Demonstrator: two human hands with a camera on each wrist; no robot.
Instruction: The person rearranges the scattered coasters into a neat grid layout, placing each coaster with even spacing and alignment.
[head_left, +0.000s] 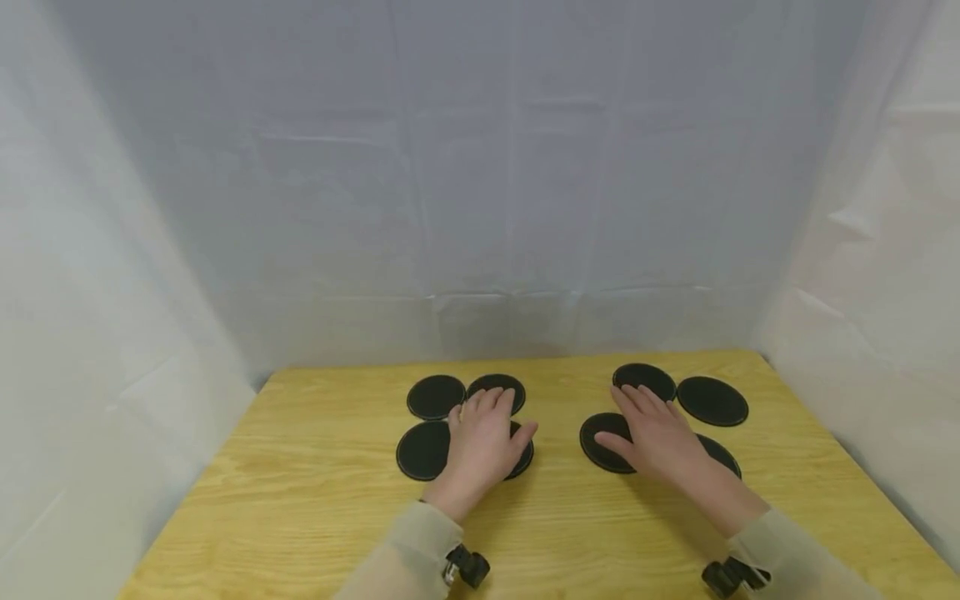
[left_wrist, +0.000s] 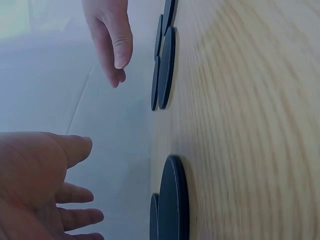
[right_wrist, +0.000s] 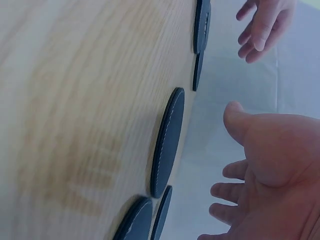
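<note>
Black round coasters flat on desk, no long axis; left hand, right hand hover, fingers relaxed, holding nothing.

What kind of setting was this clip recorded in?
Most likely a staged recording booth, not a lived-in room: a plain wooden table is closed in by white sheeting on three sides. Only eight black round coasters lie on it, and both hands, left and right, hover open above them.

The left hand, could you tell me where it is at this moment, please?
In the head view, the left hand hovers open over the left group of four black round coasters on the wooden table, covering the near-right coaster.
</note>
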